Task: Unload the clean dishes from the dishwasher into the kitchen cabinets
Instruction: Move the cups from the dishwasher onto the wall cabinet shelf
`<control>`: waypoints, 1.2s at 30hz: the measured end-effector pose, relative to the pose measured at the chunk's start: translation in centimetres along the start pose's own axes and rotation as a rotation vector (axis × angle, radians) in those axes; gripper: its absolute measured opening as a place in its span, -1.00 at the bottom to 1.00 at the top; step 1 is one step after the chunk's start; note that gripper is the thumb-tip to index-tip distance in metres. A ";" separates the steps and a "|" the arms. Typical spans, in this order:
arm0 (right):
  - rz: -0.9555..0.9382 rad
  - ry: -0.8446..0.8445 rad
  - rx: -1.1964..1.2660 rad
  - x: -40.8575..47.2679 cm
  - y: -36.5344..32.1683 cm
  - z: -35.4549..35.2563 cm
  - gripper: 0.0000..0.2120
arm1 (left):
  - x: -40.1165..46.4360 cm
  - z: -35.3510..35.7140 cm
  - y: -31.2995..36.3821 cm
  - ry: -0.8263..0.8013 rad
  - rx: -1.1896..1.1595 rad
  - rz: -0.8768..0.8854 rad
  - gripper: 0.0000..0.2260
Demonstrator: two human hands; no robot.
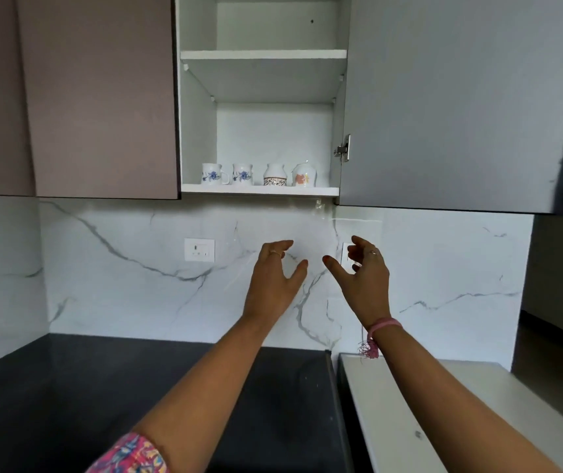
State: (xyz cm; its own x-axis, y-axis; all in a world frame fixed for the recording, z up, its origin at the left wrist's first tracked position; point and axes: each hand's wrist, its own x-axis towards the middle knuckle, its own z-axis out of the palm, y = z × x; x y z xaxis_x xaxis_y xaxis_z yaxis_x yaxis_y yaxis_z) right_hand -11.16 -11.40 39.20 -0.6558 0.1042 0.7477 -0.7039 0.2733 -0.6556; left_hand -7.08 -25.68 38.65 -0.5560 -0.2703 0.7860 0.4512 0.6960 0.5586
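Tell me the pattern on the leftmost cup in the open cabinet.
Blue flowers on white, seen in the head view: leftmost cup.

A home kitchen: an open wall cabinet (263, 76) holding mugs (214, 173) above the hands (275, 278), marble backsplash (136, 285) behind, dark counter (68, 387) below.

No text, label, brand or number can be read anywhere in the view (the cups (215, 173) on the cabinet shelf (259, 190) carry only flower and band patterns, no lettering).
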 end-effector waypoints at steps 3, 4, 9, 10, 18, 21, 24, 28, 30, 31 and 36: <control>0.031 -0.010 0.039 -2.6 -1.1 -2.3 -0.41 | -3.1 -1.0 1.7 -0.011 0.024 -0.036 -0.58; 0.039 -0.013 0.051 -3.5 -1.6 -3.1 -0.42 | -4.3 -1.3 2.4 -0.015 0.034 -0.044 -0.57; 0.093 -0.003 0.133 -7.2 -3.3 -6.7 -0.42 | -9.4 -2.6 5.6 -0.028 0.056 -0.074 -0.57; 0.105 -0.002 0.149 -7.8 -3.5 -7.4 -0.42 | -10.4 -2.8 6.1 -0.032 0.056 -0.079 -0.57; 0.172 -0.024 0.167 -16.7 -4.1 -15.6 -0.41 | -21.0 -4.3 11.1 -0.076 0.010 -0.157 -0.60; 0.218 -0.060 0.132 -20.9 -2.9 -19.5 -0.42 | -25.6 -4.1 12.7 -0.087 0.012 -0.178 -0.60; 0.284 -0.098 0.073 -25.5 -1.2 -23.6 -0.44 | -31.1 -3.5 14.2 -0.098 -0.046 -0.242 -0.63; 0.407 -0.140 -0.047 -32.1 1.9 -29.6 -0.45 | -39.0 -2.4 15.7 -0.164 -0.097 -0.404 -0.66; 0.473 -0.132 -0.097 -34.8 3.6 -32.2 -0.46 | -42.5 -1.6 16.4 -0.198 -0.115 -0.470 -0.67; 0.508 -0.130 -0.128 -36.2 4.4 -33.4 -0.46 | -44.2 -1.1 16.7 -0.218 -0.120 -0.501 -0.67; 0.626 -0.125 -0.232 -42.6 7.8 -37.6 -0.49 | -50.9 1.2 18.0 -0.267 -0.128 -0.642 -0.68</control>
State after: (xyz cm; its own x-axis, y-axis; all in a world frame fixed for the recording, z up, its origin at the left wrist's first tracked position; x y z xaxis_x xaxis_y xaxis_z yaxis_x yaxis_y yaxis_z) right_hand 21.52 22.25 6.19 -0.9570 0.2024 0.2080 -0.1140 0.3969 -0.9107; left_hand 28.48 1.44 8.41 -0.8847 -0.4172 0.2081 0.0460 0.3660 0.9295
